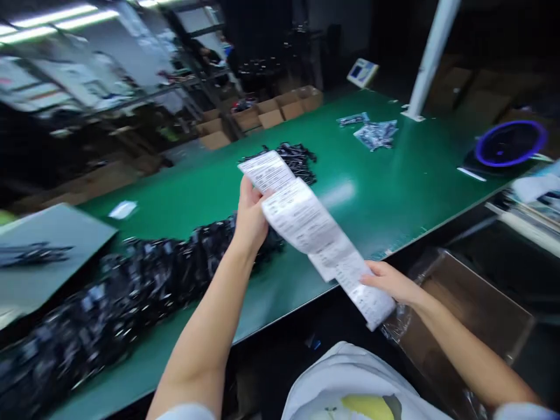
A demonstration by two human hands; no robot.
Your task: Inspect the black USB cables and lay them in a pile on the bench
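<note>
A long white strip of printed labels [306, 219] stretches between my two hands above the green table, folded over itself in places. My left hand [252, 213] grips its far end, fingers closed on the paper. Near the strip's lower end, my right hand [387, 282] pinches it between thumb and fingers. The print is too blurred to read. Beneath and beyond my left hand lie a long heap of black items [161, 280] and a smaller pile of black pieces [297, 160], both too blurred to name.
On the green table [363, 192] are clear plastic bags of parts [376, 134], a white post [431, 64] and a purple-rimmed round object [511, 144]. A grey board [56, 251] lies left. An open cardboard box [464, 326] sits below the right edge. More boxes [271, 111] line the far side.
</note>
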